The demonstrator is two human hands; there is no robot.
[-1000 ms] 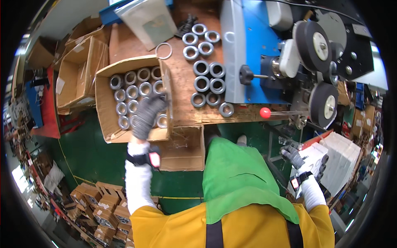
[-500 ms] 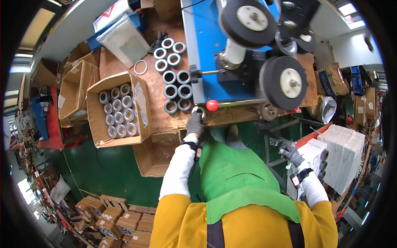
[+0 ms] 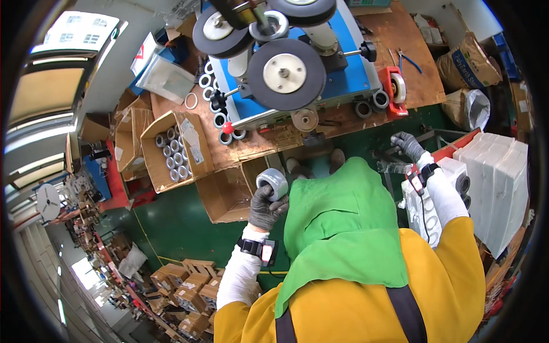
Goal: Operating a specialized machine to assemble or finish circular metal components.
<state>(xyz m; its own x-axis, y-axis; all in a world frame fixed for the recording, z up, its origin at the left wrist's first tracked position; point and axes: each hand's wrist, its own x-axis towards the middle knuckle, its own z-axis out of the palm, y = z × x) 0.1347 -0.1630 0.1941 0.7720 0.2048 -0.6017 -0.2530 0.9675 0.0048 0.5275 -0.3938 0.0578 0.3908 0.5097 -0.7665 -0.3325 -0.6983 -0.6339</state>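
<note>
My gloved left hand (image 3: 266, 208) grips a short, thick metal ring (image 3: 272, 183) with a shiny pale side. It holds the ring in front of the green apron, close to an open cardboard box (image 3: 225, 197) below the bench edge. My gloved right hand (image 3: 407, 146) is raised on the right, fingers apart and nothing seen in it, near a stack of white foam trays (image 3: 490, 186). Similar rings (image 3: 219, 120) stand on the bench beside a blue machine (image 3: 240, 103) with black wheels (image 3: 286, 73). Another ring (image 3: 269, 27) sits among the wheels.
An open cardboard box (image 3: 195, 150) with several rings stands at the bench's left end. A red tape dispenser (image 3: 393, 94) and blue-handled pliers (image 3: 410, 63) lie on the right of the bench. A red-knobbed lever (image 3: 227, 128) projects at the machine's front.
The view has swung rightward. My left hand has brought a ring from the bench edge back toward my body. My right hand has moved away from the trays, its fingers more extended.
</note>
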